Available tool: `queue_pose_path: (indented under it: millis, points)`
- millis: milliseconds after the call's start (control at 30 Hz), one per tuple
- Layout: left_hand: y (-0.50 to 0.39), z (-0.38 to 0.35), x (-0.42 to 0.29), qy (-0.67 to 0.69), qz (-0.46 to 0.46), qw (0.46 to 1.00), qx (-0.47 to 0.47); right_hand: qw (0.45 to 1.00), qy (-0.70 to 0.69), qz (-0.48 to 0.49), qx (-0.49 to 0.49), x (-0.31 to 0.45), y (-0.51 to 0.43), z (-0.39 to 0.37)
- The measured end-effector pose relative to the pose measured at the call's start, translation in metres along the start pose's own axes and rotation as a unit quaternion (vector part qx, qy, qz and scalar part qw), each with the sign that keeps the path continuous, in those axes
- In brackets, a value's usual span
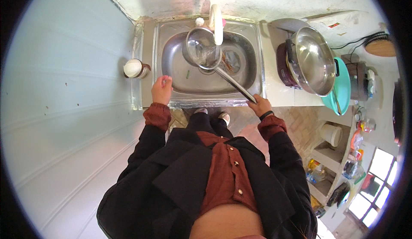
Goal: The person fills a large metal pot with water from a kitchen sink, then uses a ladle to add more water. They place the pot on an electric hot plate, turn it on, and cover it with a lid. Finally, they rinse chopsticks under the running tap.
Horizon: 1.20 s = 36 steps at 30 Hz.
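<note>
My right hand (260, 106) grips the end of the long metal handle of a saucepan (199, 47). Its round bowl is over the stainless-steel sink (173, 84), partly beneath the white tap (218, 26). Something clear, perhaps water, shows inside the pan. My left hand (162, 89) is at the sink's front left edge with its fingers curled; whether anything small is in them is unclear. Brown scraps (227, 62) and a greyish clump (234, 60) lie on the basin floor to the right, partly hidden by the pan. A small green piece (188, 74) lies nearer the left.
A white container with a brown handle (135, 68) stands left of the sink. On the right counter are a large steel pan (313, 62) atop a dark appliance (285, 66) and a turquoise basin (344, 87). Lower shelves hold a white bucket (332, 135) and bottles (317, 171).
</note>
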<state>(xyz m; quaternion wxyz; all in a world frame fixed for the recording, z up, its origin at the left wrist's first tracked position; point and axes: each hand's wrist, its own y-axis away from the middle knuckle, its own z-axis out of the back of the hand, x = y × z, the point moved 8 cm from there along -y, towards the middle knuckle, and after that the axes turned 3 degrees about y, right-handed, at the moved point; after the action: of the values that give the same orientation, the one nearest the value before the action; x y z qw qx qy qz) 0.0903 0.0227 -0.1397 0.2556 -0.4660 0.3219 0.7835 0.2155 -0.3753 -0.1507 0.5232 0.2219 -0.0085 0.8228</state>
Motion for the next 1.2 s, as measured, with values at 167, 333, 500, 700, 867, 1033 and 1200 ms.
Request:
queue_pose_path:
  millis: [167,333,500,700,867,1033,1200]
  points:
    - [0.014,-0.006,0.019,0.039,0.042,0.998,0.03,0.988,0.148,-0.024,-0.042,0.016,-0.007,0.029]
    - [-0.017,-0.027,0.044,-0.022,0.018,1.0,-0.009,0.986,0.124,0.018,-0.11,0.037,-0.017,0.031]
    - [-0.064,-0.035,-0.002,-0.051,-0.03,0.998,-0.011,0.98,0.14,0.045,-0.135,0.049,-0.023,0.043]
    - [-0.116,-0.046,0.003,-0.037,-0.03,0.996,0.079,0.975,0.136,0.061,-0.166,0.04,-0.035,0.054]
    - [-0.102,-0.066,0.006,0.044,0.01,0.995,0.089,0.975,0.168,0.035,-0.141,0.04,-0.024,0.061]
    - [-0.094,-0.081,0.048,0.122,0.082,0.986,0.08,0.975,0.184,0.039,-0.117,0.036,-0.021,0.065]
    - [-0.106,-0.058,0.063,0.143,0.088,0.985,0.033,0.985,0.13,0.019,-0.109,0.037,-0.036,0.049]
